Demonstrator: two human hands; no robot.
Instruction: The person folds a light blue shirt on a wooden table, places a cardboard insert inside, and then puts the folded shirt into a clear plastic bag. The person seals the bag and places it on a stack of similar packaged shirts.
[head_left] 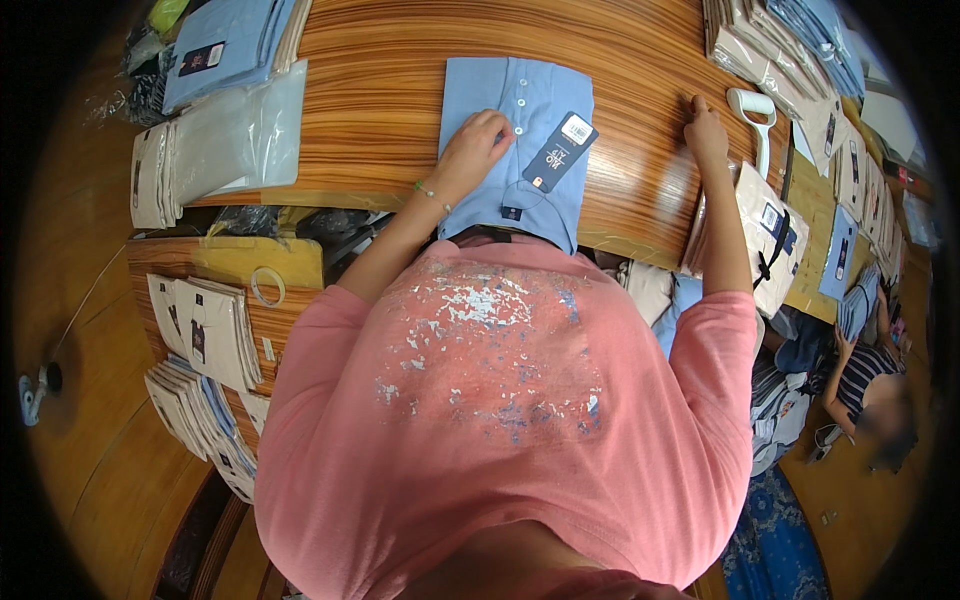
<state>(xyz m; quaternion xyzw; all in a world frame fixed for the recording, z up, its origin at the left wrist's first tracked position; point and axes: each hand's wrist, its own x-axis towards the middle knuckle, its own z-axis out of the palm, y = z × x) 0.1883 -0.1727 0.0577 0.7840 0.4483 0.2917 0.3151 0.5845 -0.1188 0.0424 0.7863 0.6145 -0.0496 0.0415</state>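
A folded light blue shirt [480, 85] lies on the wood-grain table in front of me, its buttoned placket facing up. A dark hang tag [560, 152] with a white sticker rests on the shirt's right side, on a thin string. My left hand [476, 148] is on the shirt beside the buttons. Its fingers are curled together near the placket, and whatever they pinch, if anything, is hidden. My right hand [707, 130] is over the table to the right, index finger stretched out, holding nothing. Nearest to it is a white lint roller [762, 130].
Bagged folded shirts [230, 130] are stacked at the far left, and more shirt piles [765, 60] at the far right. A packed beige shirt [765, 235] lies beside my right forearm. A tape roll [268, 286] sits on the lower left surface. Another person [868, 385] works at the right.
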